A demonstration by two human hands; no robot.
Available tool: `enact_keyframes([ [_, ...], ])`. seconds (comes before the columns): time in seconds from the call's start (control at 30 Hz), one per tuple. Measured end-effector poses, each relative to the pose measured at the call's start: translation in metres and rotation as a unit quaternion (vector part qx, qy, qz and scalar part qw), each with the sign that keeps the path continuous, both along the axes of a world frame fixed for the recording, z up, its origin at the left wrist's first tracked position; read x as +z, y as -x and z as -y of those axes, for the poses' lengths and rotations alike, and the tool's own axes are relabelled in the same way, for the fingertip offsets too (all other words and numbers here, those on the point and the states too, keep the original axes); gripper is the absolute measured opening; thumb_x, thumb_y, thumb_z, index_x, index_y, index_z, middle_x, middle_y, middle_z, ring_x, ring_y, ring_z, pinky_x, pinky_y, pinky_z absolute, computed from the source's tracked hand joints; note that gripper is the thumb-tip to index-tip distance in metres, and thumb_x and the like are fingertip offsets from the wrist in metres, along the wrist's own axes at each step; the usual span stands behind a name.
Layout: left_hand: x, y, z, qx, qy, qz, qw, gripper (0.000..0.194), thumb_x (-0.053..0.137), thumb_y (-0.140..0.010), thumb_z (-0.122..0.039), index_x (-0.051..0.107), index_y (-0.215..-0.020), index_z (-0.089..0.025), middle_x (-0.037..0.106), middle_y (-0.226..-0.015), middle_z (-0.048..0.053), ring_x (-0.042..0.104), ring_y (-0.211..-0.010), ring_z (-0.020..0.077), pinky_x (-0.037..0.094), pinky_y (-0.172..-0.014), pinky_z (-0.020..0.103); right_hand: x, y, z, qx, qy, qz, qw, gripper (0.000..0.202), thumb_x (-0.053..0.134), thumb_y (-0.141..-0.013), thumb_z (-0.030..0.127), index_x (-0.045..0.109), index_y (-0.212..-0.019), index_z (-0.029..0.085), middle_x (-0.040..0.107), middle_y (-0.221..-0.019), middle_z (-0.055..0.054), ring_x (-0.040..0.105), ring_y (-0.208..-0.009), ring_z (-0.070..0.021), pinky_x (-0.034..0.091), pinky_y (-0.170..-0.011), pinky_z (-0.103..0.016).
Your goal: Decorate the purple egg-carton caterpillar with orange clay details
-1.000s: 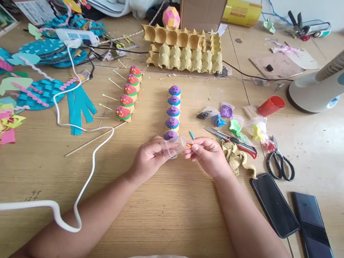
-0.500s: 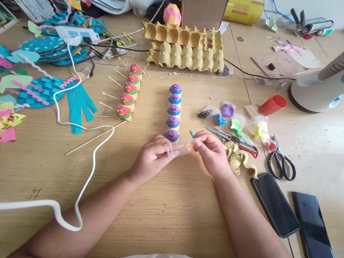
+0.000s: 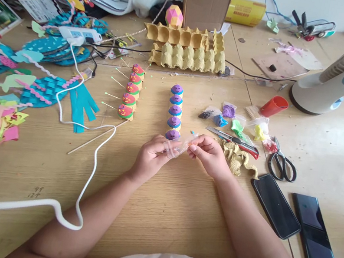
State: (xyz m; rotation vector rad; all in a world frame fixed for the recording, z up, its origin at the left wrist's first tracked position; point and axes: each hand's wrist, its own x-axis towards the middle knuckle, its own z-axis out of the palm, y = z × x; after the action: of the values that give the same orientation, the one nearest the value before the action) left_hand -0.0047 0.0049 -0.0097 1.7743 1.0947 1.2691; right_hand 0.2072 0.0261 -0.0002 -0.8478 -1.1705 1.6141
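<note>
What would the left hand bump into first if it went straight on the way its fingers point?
Past the clear plastic bag it holds, the left hand would probably meet the right hand at the bag's other end, though depth is hard to judge here.

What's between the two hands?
A clear plastic bag, pinched by the left hand and the right hand, with a bit of orange near its right end. Shows in the head view.
</note>
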Motion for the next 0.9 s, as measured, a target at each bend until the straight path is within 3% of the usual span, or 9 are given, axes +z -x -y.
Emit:
enact_keyframes([
  [0.3, 0.006, -0.002, -0.001, -0.014, -0.062, -0.041, 0.997, 0.023, 0.074, -0.095, -0.025, 0.08, -0.116, -0.031, 0.082, -0.1, 0.003, 0.069, -0.091, 0.0169, 0.056, -0.086, 0.033, 0.002, 0.002, 0.002, 0.074, -0.02, -0.012, 0.997, 0.029, 0.083, -0.086, 0.042, 0.068, -0.086, 0.018, 0.074, -0.078, -0.001, 0.071, -0.071, -0.0121, 0.059, -0.066, -0.025],
  [0.7, 0.009, -0.004, -0.001, -0.021, -0.105, -0.075, 0.991, 0.018, 0.076, -0.093, -0.024, 0.081, -0.11, -0.027, 0.083, -0.098, 0.003, 0.07, -0.089, 0.0176, 0.056, -0.086, 0.035, 0.006, 0.001, 0.005, 0.048, -0.014, -0.051, 0.997, 0.034, 0.087, -0.083, 0.034, 0.058, -0.098, 0.023, 0.073, -0.088, 0.002, 0.071, -0.074, -0.0098, 0.061, -0.071, -0.023],
  [0.9, 0.007, -0.004, 0.001, -0.008, -0.103, -0.061, 0.993, 0.016, 0.077, -0.092, -0.03, 0.082, -0.107, -0.026, 0.082, -0.095, 0.004, 0.071, -0.09, 0.0181, 0.057, -0.086, 0.035, 0.002, 0.002, 0.004, 0.052, -0.016, -0.016, 0.998, 0.034, 0.089, -0.081, 0.04, 0.062, -0.089, 0.021, 0.073, -0.083, 0.001, 0.071, -0.074, -0.0111, 0.06, -0.069, -0.024],
])
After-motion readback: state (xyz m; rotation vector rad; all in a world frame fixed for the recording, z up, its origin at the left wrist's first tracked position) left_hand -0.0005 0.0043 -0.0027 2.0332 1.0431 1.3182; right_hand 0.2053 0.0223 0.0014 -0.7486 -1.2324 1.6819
